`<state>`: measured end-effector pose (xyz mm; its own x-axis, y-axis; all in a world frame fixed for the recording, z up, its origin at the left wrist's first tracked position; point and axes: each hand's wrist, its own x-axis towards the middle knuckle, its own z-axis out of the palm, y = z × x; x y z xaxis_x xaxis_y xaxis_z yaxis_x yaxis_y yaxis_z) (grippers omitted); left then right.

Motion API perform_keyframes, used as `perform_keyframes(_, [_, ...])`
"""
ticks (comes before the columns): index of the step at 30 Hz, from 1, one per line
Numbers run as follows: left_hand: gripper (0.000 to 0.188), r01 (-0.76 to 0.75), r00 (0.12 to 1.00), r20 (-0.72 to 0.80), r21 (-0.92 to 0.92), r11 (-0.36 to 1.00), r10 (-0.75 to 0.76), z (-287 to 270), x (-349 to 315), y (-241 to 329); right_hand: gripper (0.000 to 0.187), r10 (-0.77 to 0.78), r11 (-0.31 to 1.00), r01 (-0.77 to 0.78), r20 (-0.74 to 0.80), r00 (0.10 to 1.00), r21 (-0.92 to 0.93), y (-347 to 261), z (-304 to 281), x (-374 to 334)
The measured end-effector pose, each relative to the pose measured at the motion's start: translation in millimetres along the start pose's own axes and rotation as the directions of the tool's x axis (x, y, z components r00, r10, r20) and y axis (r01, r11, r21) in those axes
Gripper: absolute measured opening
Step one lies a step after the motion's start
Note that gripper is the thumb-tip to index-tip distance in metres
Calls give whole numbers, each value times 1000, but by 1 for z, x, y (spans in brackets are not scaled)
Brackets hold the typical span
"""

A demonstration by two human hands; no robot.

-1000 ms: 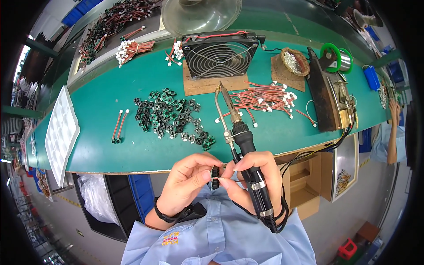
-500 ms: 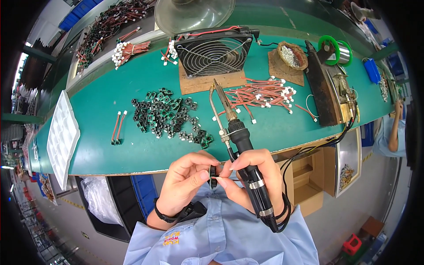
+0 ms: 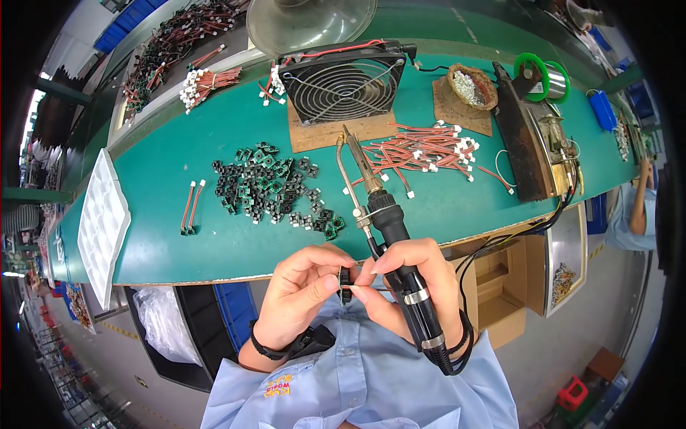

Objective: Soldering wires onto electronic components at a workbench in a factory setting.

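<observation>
Between the thumb and fingers of my left hand (image 3: 300, 294) is a small black part with a green circuit board (image 3: 345, 292), held just past the table's front edge. My right hand (image 3: 430, 275) wraps round a soldering iron (image 3: 390, 223) with a thin metal feed tube along it; its tip points away from me, toward the fan. The thumb and forefinger of that hand also pinch a thin wire at the board; its far end is hidden by the fingers. Beyond my hands lies a heap of small black and green circuit boards (image 3: 268, 182).
Red-and-black wires with white plugs (image 3: 421, 151) lie behind the iron. A black fan (image 3: 343, 86) stands at the back. To its right are a bowl of pale pellets (image 3: 468, 89), an iron stand (image 3: 525, 146) and a green solder spool (image 3: 554, 82). A white moulded tray (image 3: 103, 222) sits left.
Both hands keep their grip on the board, wire and iron in nearly the same place. The right hand and iron have shifted very slightly.
</observation>
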<state>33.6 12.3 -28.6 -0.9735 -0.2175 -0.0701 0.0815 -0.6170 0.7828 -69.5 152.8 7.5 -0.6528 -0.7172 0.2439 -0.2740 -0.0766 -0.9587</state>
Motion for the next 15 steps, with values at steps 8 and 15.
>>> perform_keyframes(8, [21,-1,1000,12,-10,1000,1,0,1,-1,35,-16,994,26,-99,995,110,6,5,0])
perform_keyframes(15, [21,20,1000,23,-21,1000,-20,1,1,2,34,-7,994,12,-45,999,106,4,0,1])
